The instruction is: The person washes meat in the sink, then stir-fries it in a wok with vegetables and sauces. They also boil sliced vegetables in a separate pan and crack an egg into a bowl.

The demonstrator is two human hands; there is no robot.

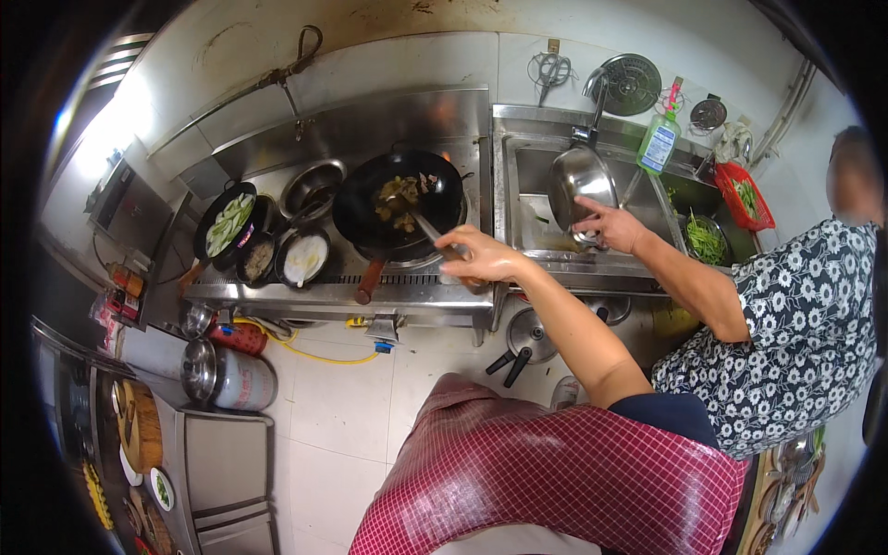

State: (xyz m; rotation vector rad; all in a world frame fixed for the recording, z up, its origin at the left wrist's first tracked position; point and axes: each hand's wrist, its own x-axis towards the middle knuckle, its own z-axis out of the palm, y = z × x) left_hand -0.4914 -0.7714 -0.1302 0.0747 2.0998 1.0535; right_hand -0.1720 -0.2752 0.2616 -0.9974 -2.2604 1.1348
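Observation:
My right hand (pixel 479 257) is closed around the handle of a metal cooking spatula or ladle (pixel 423 223), whose head lies among browned food pieces (pixel 399 194) in a large black wok (pixel 357 215). The wok stands on the gas stove with its wooden handle (pixel 370 281) towards me, and flame shows behind its rim. My left hand is out of view. Left of the wok are a metal bowl (pixel 312 182), a small pan of white stuff (pixel 305 258), a bowl of minced food (pixel 257 260) and a black pan of sliced green vegetable (pixel 229 225).
At the right, a co-worker in a flowered shirt (pixel 805 319) holds a steel bowl (pixel 586 177) over the sink (pixel 510 208). A dish-soap bottle (pixel 658 146) and a red basket (pixel 746 201) are by the sink. Lids, a gas cylinder (pixel 246 378) and a yellow hose (pixel 326 357) lie below the counter.

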